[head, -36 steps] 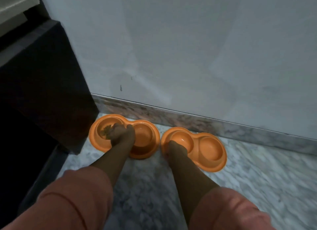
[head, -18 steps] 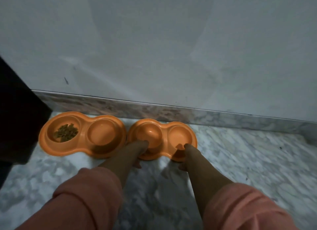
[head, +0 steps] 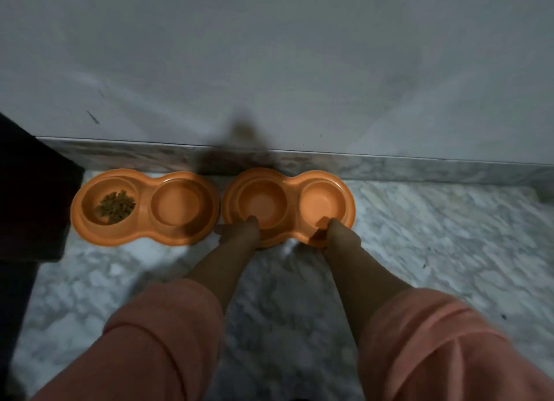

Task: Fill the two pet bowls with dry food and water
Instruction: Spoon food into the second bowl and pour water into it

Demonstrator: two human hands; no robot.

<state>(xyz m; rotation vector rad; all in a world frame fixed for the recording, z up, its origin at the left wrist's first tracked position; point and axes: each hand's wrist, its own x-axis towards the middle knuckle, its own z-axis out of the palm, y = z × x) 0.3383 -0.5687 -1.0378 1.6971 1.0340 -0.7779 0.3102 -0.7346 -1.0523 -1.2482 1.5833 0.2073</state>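
Two orange double bowls of smooth moulded plastic sit side by side on a grey-and-white veined marble floor (head: 419, 236), close against a marble skirting strip (head: 419, 167) at the foot of a plain pale wall (head: 299, 56). Each is a rounded figure-eight tray with two round wells and a raised lip. The left double bowl (head: 144, 236) holds a small heap of brown dry food (head: 115, 207) in its left well; its right well is bare plastic. The right double bowl (head: 292, 188) just beside it shows nothing in either well, and its near edge appears raised a little off the floor. The left hand (head: 242, 231) grips the near rim below the left well, fingers curled under the edge. The right hand (head: 332, 231) grips the near rim below the right well, thumb hooked over the lip. Both forearms come out of loose, soft salmon-pink sleeves (head: 434, 340). A dark cabinet (head: 33, 191) stands at the far left. The whole picture is dim and slightly blurred.

Compared with half a second ago, both hands keep their hold on the same rim, the right bowl lies nearer the skirting, and a dark blurred shadow (head: 239, 149) now falls on the skirting and wall behind it. The left bowl and its food are unchanged.
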